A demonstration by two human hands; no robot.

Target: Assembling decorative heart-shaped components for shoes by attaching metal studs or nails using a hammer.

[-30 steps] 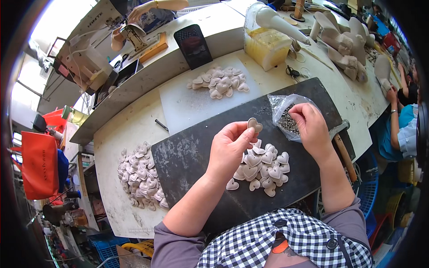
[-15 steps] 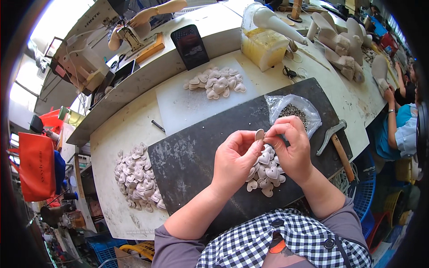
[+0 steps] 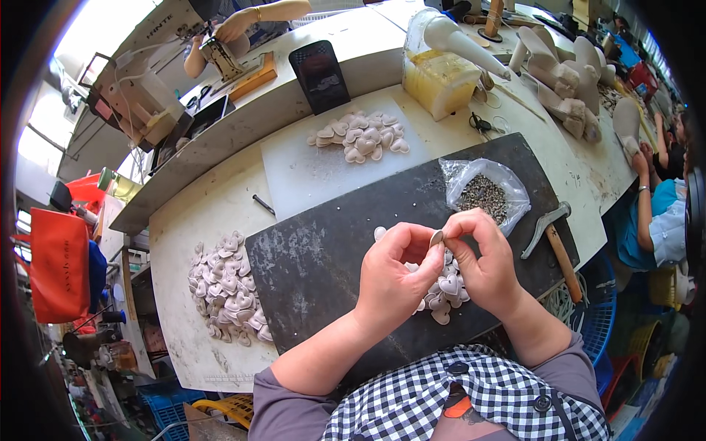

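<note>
Over the flat black rectangular board [image 3: 323, 264], the left hand [image 3: 393, 275] pinches a small beige padded heart [image 3: 437, 238]; the right hand [image 3: 487, 257], fingertips together, meets its edge; slack fingers could drop it

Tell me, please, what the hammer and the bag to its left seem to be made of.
Hammer: the tan handle looks like smooth wood; the grey head, with a dull sheen, is probably metal. Bag: likely plastic, glossy and see-through, judging by its crinkles.

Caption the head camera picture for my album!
Left hand and right hand hold a small piece above heart shapes on a dark board.
</note>
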